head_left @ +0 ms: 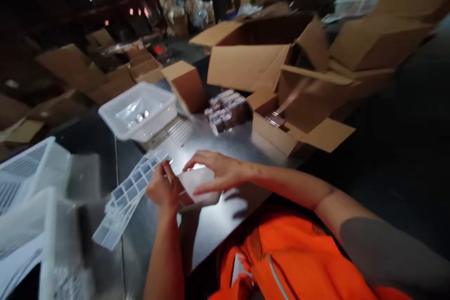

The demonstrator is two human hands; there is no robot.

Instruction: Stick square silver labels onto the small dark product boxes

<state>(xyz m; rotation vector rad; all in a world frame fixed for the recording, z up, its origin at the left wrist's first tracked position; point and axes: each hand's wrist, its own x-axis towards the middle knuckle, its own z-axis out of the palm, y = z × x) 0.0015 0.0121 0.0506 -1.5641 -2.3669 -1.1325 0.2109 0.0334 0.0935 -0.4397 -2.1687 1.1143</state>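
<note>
My left hand [163,186] is closed, with thumb and fingers pressed together. A small glint shows at its fingertips, but what they pinch is too blurred to name. Beside it, a small pale carton [198,182] with a brownish side sits low over the metal table. My right hand [221,171] reaches across from the right, its thumb and fingers spread apart around the carton's top. Whether they touch it is unclear. Left of my left hand lie clear plastic compartment trays [131,187], partly overlapping.
Behind stands a white plastic basket [154,112] with clear bags inside. Stacked small packs [227,108] sit near an open carton [270,124]. Larger cardboard boxes [246,68] stand at the back. White crates [58,168] line the left side. The metal table [214,234] has a front edge near my body.
</note>
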